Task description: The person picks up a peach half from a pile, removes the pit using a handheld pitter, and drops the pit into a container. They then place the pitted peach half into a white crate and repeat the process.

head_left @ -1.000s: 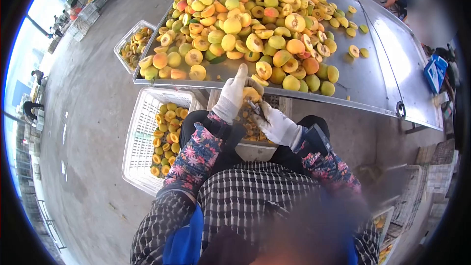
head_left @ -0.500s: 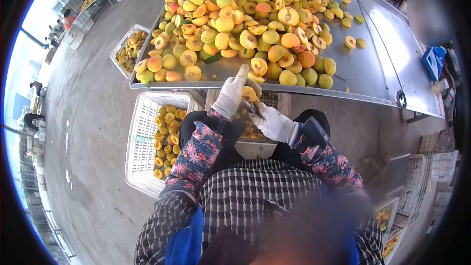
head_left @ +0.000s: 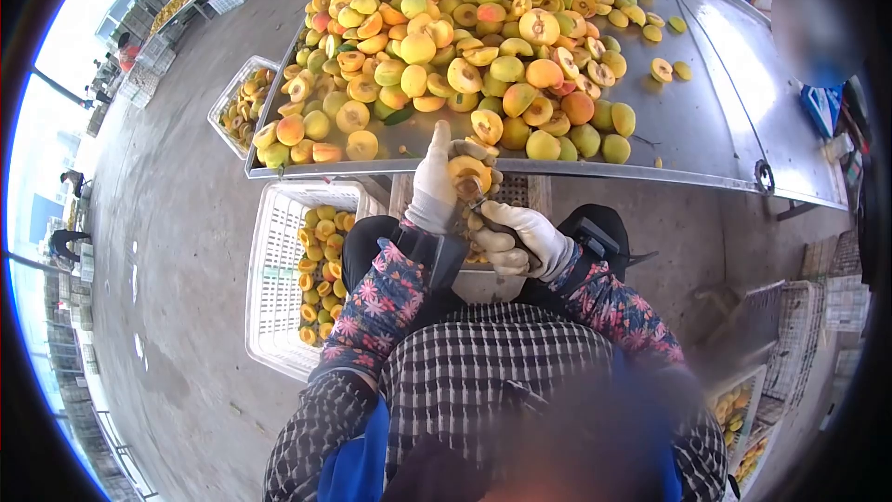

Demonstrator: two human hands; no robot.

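Observation:
My left hand [head_left: 433,184], in a white glove, has its fingers curled round a halved yellow peach [head_left: 468,168], cut face turned toward me. In my gloved right hand [head_left: 526,234] is a small pitting tool [head_left: 478,205]; its metal tip touches the lower part of the cut face, though its exact shape is hard to make out. Just beyond both hands, a large heap of peaches [head_left: 418,48], many of them halved, covers much of the metal table [head_left: 715,121].
Left of my knees stands a white plastic crate [head_left: 272,279] holding peach halves. Another filled crate [head_left: 218,110] is beyond it by the table. Below my hands is a further crate [head_left: 534,195]. Stacked crates [head_left: 794,339] stand at right. Other people are in the background.
The peach half has turned its cut face more toward me, and the tool tip now rests against it. My right hand has shifted slightly right and down, its fingers more curled.

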